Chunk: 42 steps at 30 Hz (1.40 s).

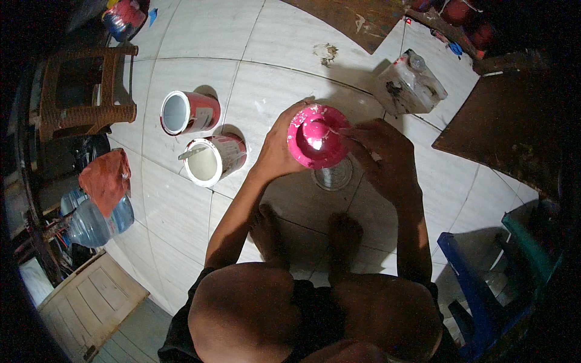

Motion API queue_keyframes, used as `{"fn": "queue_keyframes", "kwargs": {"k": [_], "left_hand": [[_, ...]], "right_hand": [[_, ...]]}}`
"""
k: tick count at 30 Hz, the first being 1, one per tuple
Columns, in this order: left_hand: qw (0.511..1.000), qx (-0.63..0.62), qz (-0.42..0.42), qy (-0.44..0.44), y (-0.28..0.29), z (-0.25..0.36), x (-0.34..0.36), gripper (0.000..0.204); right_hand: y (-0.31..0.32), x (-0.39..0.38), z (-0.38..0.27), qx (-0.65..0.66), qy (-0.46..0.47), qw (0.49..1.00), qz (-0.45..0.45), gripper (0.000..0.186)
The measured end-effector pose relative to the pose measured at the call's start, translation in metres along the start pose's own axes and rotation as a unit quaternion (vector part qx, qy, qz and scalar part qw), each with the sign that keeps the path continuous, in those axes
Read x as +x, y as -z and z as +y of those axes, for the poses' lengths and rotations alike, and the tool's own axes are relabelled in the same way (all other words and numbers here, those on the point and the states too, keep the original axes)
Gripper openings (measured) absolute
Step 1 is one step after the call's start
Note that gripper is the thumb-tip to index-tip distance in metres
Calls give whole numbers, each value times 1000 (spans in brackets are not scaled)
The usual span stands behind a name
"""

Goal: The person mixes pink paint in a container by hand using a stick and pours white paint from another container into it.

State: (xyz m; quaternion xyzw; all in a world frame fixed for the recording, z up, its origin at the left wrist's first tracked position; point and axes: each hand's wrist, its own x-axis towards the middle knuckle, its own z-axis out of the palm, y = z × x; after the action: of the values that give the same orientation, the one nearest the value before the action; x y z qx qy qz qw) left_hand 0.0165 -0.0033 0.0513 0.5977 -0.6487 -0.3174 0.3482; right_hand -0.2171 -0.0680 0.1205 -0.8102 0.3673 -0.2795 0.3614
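I grip a paint-flecked pink round container (302, 150) with my left hand (282, 139), tilted so that glossy pink shows inside. My right hand (381, 160) is closed at its right side, fingertips at the rim near a thin pale item I cannot make out. Under the container a round silvery lid or tin (331, 178) rests on the tiled floor. To the left stand two red-and-white cans, one with a grey inside (175, 112), the other with cream contents (204, 166) and a stick across its rim. A stained translucent jerrycan (408, 85) is beyond my right hand.
A woven stool (60, 109), a red cloth (104, 178), water jugs (91, 224) and a wooden panel (91, 302) line the left. Brown boards (484, 139) lie at right and top, and blue (460, 278) and green (532, 248) plastic furniture sits at lower right. My bare feet (345, 236) are below the container.
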Motion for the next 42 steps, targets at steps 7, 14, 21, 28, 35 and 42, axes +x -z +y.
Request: {"fn": "queue_keyframes", "kwargs": {"k": [7,14,21,28,35,42], "left_hand": [[999,24,36,-11,-2,4,-4,98],[992,1,92,82,-5,9,-8,99],[981,-54,137,128,-3,6,-24,98],[959,-96,-118,237,112,-24,-178,29],[929,62,247,268,231,-135,-164,107],[966,-62,212,134,219,-162,-75,118]], "right_hand": [[-13,-7,6,32,-12,999,-16,17],[-23,20,-5,32,-65,997,-12,21],[-38,55,-14,-163,127,978,-33,25],[-38,105,-76,-171,60,980,-83,32],[-178,168,-138,-9,352,898,-264,34],[-249,151,-123,-57,490,830,-260,19]]}}
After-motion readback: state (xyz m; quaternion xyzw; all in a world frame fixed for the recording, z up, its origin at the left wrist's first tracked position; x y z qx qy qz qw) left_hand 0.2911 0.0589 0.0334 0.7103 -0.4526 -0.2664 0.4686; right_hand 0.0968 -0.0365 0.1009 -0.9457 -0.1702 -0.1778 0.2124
